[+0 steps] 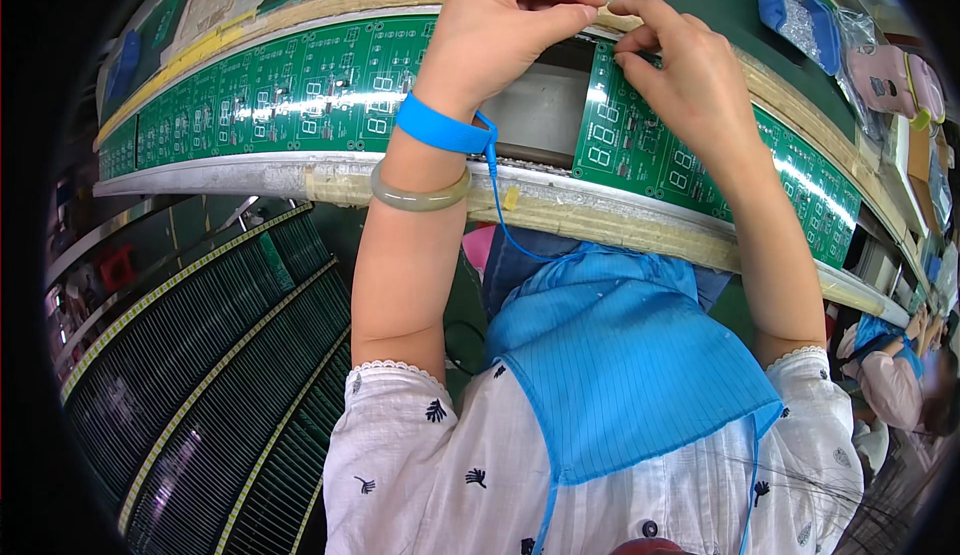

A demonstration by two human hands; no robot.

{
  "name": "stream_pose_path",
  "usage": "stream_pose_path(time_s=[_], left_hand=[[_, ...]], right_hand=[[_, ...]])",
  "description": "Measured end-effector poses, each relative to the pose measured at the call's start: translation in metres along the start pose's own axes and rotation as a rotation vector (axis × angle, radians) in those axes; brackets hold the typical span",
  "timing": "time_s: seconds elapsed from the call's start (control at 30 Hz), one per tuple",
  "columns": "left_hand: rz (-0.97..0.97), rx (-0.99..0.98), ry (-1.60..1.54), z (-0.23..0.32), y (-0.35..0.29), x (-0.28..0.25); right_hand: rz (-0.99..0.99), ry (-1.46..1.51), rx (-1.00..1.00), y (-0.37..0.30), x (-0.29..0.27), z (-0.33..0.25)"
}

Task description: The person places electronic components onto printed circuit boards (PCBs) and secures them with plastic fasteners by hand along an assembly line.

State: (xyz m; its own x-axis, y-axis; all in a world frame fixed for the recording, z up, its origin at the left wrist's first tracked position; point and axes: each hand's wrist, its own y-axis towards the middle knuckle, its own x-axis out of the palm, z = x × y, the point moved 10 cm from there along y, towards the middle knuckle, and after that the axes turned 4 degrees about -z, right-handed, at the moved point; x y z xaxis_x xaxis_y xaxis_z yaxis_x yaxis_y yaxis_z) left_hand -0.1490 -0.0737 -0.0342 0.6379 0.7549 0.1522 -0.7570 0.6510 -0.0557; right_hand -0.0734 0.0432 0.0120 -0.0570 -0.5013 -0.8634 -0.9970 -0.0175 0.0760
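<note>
My left hand point(505, 30) is over the rail's far edge, its thumb and forefinger pinched together. What lies between those fingertips, if anything, is too small to name. Close beside it, the forefinger of my right hand point(680, 65) nearly meets the left fingertips. The other fingers of that hand curl in above a green circuit board point(610, 140) with white digit outlines, and its thumb is at the board's far left corner. Whether the right fingers hold anything is hidden. A blue wrist strap point(440, 127) with a cord and a pale bangle point(420, 198) circle my left arm.
More green circuit boards point(300, 100) line the rail on both sides of a gap. A blue bin point(797, 20) of small clear parts stands far right, near a pink container point(890, 80). Slotted racks point(190, 395) of boards are at lower left. Another person point(890, 380) works at right.
</note>
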Motion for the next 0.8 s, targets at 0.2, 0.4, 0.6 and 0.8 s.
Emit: stream_pose_path(time_s=[0.2,0.4,0.6,0.8], left_hand=[[0.010,-0.001,0.021,-0.003,-0.001,-0.002],[0.003,0.190,0.243,0.006,0.000,0.001],[-0.063,0.144,0.344,0.006,-0.003,0.009],[-0.116,0.075,0.459,-0.001,-0.004,0.020]], right_hand=[[0.018,-0.062,-0.014,-0.001,0.004,-0.005],[0.035,-0.069,-0.057,-0.003,0.004,-0.006],[0.091,0.141,0.064,-0.012,-0.011,0.019],[0.105,0.224,0.199,-0.025,-0.021,0.040]])
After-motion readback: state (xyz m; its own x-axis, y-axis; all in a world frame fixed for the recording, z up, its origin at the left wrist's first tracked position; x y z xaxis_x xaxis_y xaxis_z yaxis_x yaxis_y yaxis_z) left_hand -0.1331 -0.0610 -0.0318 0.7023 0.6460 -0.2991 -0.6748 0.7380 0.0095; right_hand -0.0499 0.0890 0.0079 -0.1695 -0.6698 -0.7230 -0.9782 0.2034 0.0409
